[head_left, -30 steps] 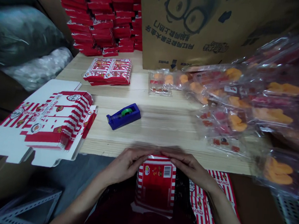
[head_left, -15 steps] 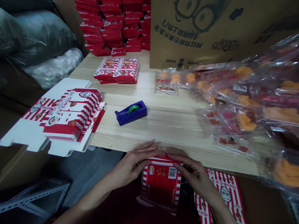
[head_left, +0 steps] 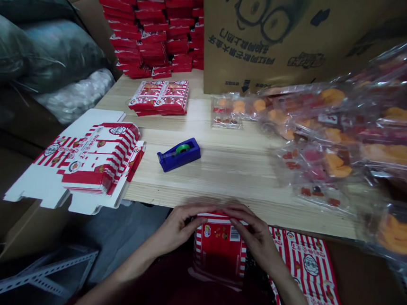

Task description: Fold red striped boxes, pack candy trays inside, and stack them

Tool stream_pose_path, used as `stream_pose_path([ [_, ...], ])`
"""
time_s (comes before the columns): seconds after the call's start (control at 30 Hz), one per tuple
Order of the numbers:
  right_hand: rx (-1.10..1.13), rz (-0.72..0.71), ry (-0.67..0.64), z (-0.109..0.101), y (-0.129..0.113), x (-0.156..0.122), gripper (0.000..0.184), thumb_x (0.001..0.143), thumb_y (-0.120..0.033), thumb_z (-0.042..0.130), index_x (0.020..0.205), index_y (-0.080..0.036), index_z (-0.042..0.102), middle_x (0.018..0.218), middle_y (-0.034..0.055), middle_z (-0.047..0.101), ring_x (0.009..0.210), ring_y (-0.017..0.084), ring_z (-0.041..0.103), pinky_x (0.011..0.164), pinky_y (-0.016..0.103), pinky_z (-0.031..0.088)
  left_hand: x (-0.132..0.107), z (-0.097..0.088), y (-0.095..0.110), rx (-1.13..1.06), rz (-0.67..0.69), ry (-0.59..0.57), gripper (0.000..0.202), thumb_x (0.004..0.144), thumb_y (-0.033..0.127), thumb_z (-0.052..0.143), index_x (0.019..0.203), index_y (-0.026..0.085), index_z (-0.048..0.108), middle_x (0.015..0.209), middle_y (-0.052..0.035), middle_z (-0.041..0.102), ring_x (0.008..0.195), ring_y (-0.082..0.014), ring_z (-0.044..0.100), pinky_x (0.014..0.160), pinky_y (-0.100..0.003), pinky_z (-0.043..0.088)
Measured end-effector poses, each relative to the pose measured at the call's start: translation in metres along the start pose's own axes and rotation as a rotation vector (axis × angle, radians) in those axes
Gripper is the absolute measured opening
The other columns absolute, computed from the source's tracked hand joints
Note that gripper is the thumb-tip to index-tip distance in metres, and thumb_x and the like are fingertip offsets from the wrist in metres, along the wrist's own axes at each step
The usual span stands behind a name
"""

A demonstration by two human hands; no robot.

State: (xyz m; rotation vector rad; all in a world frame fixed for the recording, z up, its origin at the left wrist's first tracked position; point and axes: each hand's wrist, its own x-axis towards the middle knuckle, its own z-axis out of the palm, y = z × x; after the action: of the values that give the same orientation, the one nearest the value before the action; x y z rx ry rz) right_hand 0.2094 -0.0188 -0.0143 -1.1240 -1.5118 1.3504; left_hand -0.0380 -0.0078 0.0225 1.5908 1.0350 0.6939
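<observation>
Gripping the far end of a red-striped cardboard box, its long axis running up-frame, are the curled left hand and right hand.

box, at the desk's near edge: red, white-striped sides | flat cartons, left edge: white, red stripes | tape dispenser: blue, green roll | desk: pale wood grain | candy bags, right edge: orange, red | carton, far edge: tan, dark cartoon glasses

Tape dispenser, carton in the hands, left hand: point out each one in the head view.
Tape dispenser (head_left: 179, 155), head view, on its blue base.
Carton (head_left: 217, 256), head view, on its red front panel.
Left hand (head_left: 178, 227), head view, on the back of the hand.
</observation>
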Motion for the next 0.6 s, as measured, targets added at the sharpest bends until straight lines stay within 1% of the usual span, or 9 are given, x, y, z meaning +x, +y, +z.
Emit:
stream_pose_path([
  [0.07, 0.0, 0.008, 0.025, 0.0, 0.003, 0.0, 0.027, 0.101, -0.033, 0.06, 0.121, -0.044, 0.074, 0.126, 0.0031, 0.068, 0.125, 0.027, 0.059, 0.112, 0.052, 0.042, -0.001, 0.005, -0.005, 0.052, 0.024, 0.056, 0.039, 0.103, 0.025, 0.055, 0.14, 0.032, 0.064, 0.141, -0.0058, 0.067, 0.132, -0.0243, 0.062, 0.115, -0.047, 0.046],
  [0.17, -0.005, 0.026, 0.04, -0.001, 0.008, -0.001, 0.026, 0.1, -0.034, 0.062, 0.12, -0.043, 0.074, 0.128, 0.0036, 0.068, 0.128, 0.028, 0.057, 0.115, 0.055, 0.039, -0.002, 0.008, -0.01, 0.079, 0.063, 0.095, 0.037, 0.102, 0.024, 0.057, 0.138, 0.031, 0.065, 0.144, -0.0062, 0.066, 0.134, -0.024, 0.061, 0.115, -0.046, 0.046],
  [0.27, -0.013, 0.042, 0.025, -0.003, 0.011, -0.003, 0.028, 0.099, -0.036, 0.064, 0.125, -0.044, 0.072, 0.132, 0.0033, 0.066, 0.132, 0.029, 0.054, 0.117, 0.056, 0.037, -0.002, 0.005, -0.012, 0.028, 0.02, 0.097, 0.032, 0.1, 0.028, 0.061, 0.13, 0.03, 0.071, 0.14, -0.0063, 0.068, 0.13, -0.025, 0.064, 0.113, -0.045, 0.048],
  [0.37, -0.02, 0.039, 0.012, -0.004, 0.012, -0.004, 0.029, 0.099, -0.036, 0.063, 0.126, -0.044, 0.072, 0.132, 0.0032, 0.066, 0.132, 0.028, 0.054, 0.116, 0.055, 0.039, -0.001, 0.002, -0.013, 0.066, 0.013, 0.091, 0.032, 0.098, 0.03, 0.064, 0.129, 0.03, 0.072, 0.135, -0.0062, 0.072, 0.125, -0.025, 0.067, 0.11, -0.044, 0.051],
  [0.5, -0.022, 0.004, 0.053, -0.002, 0.011, -0.001, 0.025, 0.099, -0.036, 0.063, 0.121, -0.042, 0.075, 0.124, 0.0038, 0.07, 0.124, 0.027, 0.06, 0.111, 0.052, 0.045, 0.0, 0.001, -0.013, 0.168, 0.096, 0.088, 0.039, 0.099, 0.027, 0.064, 0.137, 0.031, 0.067, 0.136, -0.005, 0.071, 0.125, -0.0241, 0.067, 0.109, -0.043, 0.052],
  [0.53, -0.024, -0.001, 0.058, -0.002, 0.011, -0.001, 0.025, 0.099, -0.036, 0.063, 0.12, -0.04, 0.076, 0.124, 0.0045, 0.071, 0.123, 0.027, 0.061, 0.11, 0.051, 0.046, 0.002, 0.001, -0.013, 0.152, 0.098, 0.085, 0.038, 0.099, 0.027, 0.063, 0.136, 0.031, 0.067, 0.135, -0.005, 0.072, 0.124, -0.0242, 0.068, 0.108, -0.043, 0.052],
  [0.6, -0.023, 0.009, 0.075, -0.002, 0.012, -0.001, 0.026, 0.098, -0.037, 0.064, 0.121, -0.037, 0.076, 0.126, 0.0059, 0.071, 0.126, 0.028, 0.06, 0.112, 0.05, 0.045, 0.004, 0.003, -0.012, 0.086, 0.055, 0.083, 0.034, 0.099, 0.028, 0.063, 0.132, 0.03, 0.07, 0.131, -0.005, 0.074, 0.121, -0.0247, 0.069, 0.106, -0.042, 0.054],
])
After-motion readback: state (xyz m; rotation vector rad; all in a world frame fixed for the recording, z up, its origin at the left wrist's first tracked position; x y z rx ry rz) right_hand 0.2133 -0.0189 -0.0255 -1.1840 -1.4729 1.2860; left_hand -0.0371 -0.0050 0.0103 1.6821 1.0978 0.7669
